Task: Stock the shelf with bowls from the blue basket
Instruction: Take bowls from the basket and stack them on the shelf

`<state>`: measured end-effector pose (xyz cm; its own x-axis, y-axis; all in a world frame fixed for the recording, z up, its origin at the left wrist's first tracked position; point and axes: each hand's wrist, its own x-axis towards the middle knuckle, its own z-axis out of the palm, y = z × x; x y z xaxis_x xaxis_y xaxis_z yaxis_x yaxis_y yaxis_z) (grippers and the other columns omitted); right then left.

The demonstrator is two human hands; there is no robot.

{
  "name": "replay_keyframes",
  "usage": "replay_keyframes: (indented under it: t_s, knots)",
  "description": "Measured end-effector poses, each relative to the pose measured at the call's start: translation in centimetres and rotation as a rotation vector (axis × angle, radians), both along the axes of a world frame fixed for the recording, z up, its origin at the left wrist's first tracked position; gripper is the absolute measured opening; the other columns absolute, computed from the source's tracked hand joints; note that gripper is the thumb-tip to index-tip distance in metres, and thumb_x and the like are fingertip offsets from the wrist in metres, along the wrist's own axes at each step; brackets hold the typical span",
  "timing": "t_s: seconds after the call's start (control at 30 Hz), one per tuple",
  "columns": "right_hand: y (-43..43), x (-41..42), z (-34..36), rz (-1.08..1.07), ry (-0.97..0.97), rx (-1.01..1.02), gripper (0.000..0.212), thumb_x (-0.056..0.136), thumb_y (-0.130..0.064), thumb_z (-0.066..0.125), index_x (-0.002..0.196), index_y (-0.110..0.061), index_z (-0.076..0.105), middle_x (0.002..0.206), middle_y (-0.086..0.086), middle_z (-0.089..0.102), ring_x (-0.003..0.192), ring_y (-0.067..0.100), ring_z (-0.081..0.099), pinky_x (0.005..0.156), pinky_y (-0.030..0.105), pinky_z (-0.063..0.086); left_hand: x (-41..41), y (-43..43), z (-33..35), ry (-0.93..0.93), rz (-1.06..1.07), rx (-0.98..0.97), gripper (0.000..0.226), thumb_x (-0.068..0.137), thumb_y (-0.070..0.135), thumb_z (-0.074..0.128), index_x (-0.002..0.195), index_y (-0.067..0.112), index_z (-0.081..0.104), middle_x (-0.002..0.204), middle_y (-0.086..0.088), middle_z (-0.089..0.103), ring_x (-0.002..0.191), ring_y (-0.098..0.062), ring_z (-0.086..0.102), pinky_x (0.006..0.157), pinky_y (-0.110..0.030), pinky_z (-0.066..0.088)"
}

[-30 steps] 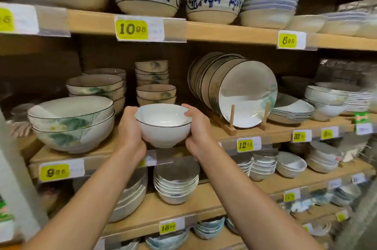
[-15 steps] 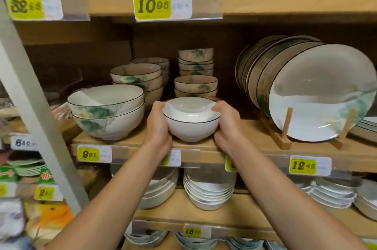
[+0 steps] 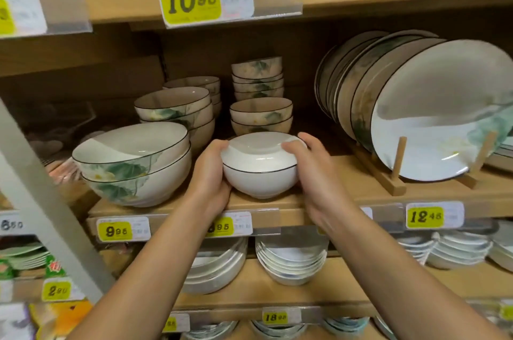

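Note:
A white bowl with a thin dark rim sits at the front of the middle wooden shelf, between both my hands. My left hand grips its left side, thumb over the rim. My right hand grips its right side, fingers curled over the rim. The bowl's foot is at the shelf board; whether it rests on it I cannot tell. The blue basket is out of view.
Behind the bowl stand small stacked bowls with green leaf print. Large leaf-print bowls sit to the left, upright plates in a wooden rack to the right. A grey slanted post crosses the left. Lower shelves hold more dishes.
The bowl has gone forward and down from in front of the shelf edge onto the front of the middle shelf. The view has moved closer; both hands keep their hold.

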<state>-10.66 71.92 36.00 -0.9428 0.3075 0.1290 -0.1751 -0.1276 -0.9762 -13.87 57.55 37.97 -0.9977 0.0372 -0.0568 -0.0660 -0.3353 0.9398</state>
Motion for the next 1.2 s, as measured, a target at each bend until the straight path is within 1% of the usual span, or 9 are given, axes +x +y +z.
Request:
replay_keyframes:
  t_s: [0.13,0.23,0.37,0.57,0.67,0.87,0.93,1.07,1.2]
  knots:
    - [1.0,-1.4,1.4,0.066,-0.131,-0.162,0.036,0.081,-0.001,0.046,0.112,-0.012,0.063,0.11,0.011,0.068,0.106,0.03,0.063,0.089,0.041,0.054,0.6,-0.7,-1.3,0.016,-0.035,0.041,0.025,0.096,0.018,0.047,0.111,0.011,0.066,0.101,-0.004,0.076,0.099,-0.018,0.07,0.084,-0.035,0.056]
    - [2.5,-1.9,2.4,0.168,-0.245,-0.313,0.043,0.086,-0.001,0.048,0.128,0.003,0.056,0.123,0.025,0.062,0.115,0.037,0.06,0.096,0.044,0.05,-0.1,-0.8,-0.7,0.004,-0.056,-0.004,0.025,0.09,0.013,0.05,0.108,0.007,0.067,0.094,-0.004,0.076,0.097,-0.019,0.069,0.079,-0.034,0.058]
    - [2.9,-1.6,2.1,0.06,-0.208,-0.324,0.036,0.089,-0.018,0.059,0.122,-0.004,0.061,0.12,0.018,0.066,0.112,0.03,0.063,0.095,0.043,0.052,-0.2,0.1,0.2,-0.065,-0.1,-0.015,0.037,0.089,0.009,0.046,0.121,0.0,0.062,0.113,-0.018,0.07,0.111,-0.033,0.064,0.101,-0.047,0.048]
    - [0.7,2.1,-0.9,-0.079,-0.007,-0.044,0.053,0.075,-0.037,0.061,0.127,-0.036,0.051,0.108,-0.019,0.062,0.099,0.003,0.059,0.074,0.022,0.047,-0.3,0.8,-0.5,-0.045,-0.029,0.049,0.033,0.09,0.008,0.044,0.116,0.008,0.065,0.107,-0.013,0.073,0.105,-0.03,0.067,0.094,-0.044,0.053]
    - [0.6,0.8,-0.1,-0.052,-0.042,-0.146,0.047,0.081,-0.011,0.048,0.127,-0.022,0.055,0.113,0.0,0.065,0.104,0.018,0.062,0.079,0.031,0.053,0.7,1.2,-1.2,0.0,0.012,-0.02,0.034,0.089,0.01,0.045,0.117,0.016,0.063,0.106,-0.006,0.073,0.102,-0.023,0.067,0.081,-0.035,0.056]
    - [3.4,-1.5,3.7,0.246,-0.338,-0.219,0.049,0.086,0.002,0.031,0.13,0.006,0.052,0.126,0.025,0.058,0.119,0.037,0.055,0.104,0.045,0.043,-0.2,1.3,0.4,-0.046,-0.051,-0.068,0.039,0.084,0.007,0.051,0.122,0.012,0.058,0.117,-0.013,0.066,0.107,-0.028,0.063,0.094,-0.045,0.052]
    - [3.7,-1.9,4.0,0.182,-0.303,-0.248,0.042,0.089,0.0,0.039,0.128,0.005,0.055,0.119,0.023,0.061,0.113,0.033,0.058,0.103,0.042,0.045,-0.3,1.7,0.8,-0.081,-0.062,-0.025,0.041,0.081,0.0,0.046,0.118,0.005,0.062,0.114,-0.017,0.069,0.106,-0.031,0.064,0.096,-0.045,0.052]
    - [3.3,0.2,1.5,-0.099,-0.073,-0.245,0.011,0.082,-0.018,0.061,0.09,-0.021,0.067,0.075,-0.008,0.07,0.073,0.01,0.063,0.066,0.025,0.051,-0.3,2.2,0.0,-0.059,0.037,-0.026,0.041,0.081,-0.002,0.04,0.114,0.007,0.063,0.109,-0.014,0.069,0.103,-0.029,0.064,0.091,-0.04,0.053]
    - [0.6,1.0,0.0,-0.123,-0.018,-0.079,0.045,0.082,-0.015,0.056,0.123,-0.031,0.052,0.107,-0.008,0.064,0.097,0.01,0.061,0.073,0.026,0.052,0.1,2.9,-0.2,-0.019,0.096,-0.013,0.038,0.087,0.004,0.042,0.12,0.012,0.059,0.111,-0.011,0.066,0.106,-0.028,0.062,0.091,-0.04,0.052]
